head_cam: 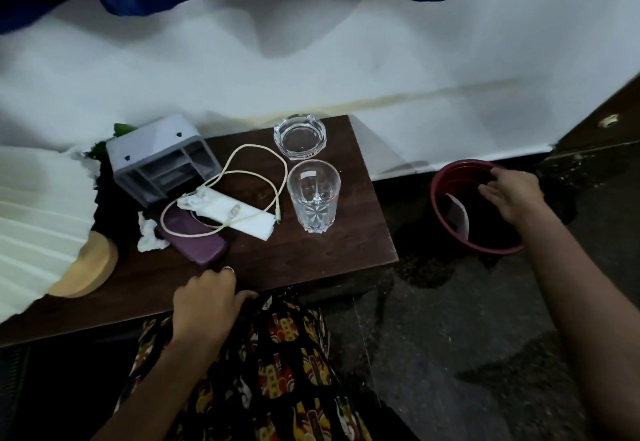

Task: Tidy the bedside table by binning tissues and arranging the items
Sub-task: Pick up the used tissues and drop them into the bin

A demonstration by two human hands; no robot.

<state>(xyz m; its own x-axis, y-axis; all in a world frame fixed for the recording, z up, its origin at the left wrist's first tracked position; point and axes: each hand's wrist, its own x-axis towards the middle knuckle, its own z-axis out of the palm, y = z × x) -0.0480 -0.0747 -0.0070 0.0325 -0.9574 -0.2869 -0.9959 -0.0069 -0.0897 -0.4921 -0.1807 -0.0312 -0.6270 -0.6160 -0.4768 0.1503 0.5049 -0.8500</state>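
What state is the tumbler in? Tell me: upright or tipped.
Upright: the tumbler stands on its base on the table, rim up.

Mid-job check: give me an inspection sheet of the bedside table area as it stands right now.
Surface: dark wooden table, crowded at left.
Job's things: crumpled tissue beside purple phone; flat tissue under the cable; red bin on the floor, white scrap inside.
Clutter: tumbler, ashtray, grey box, lamp base.
Hands: left hand rests on table edge; right hand over the bin, fingers relaxed.
Cables: white cable looped over the phone.
Surroundings: white wall, dark floor.
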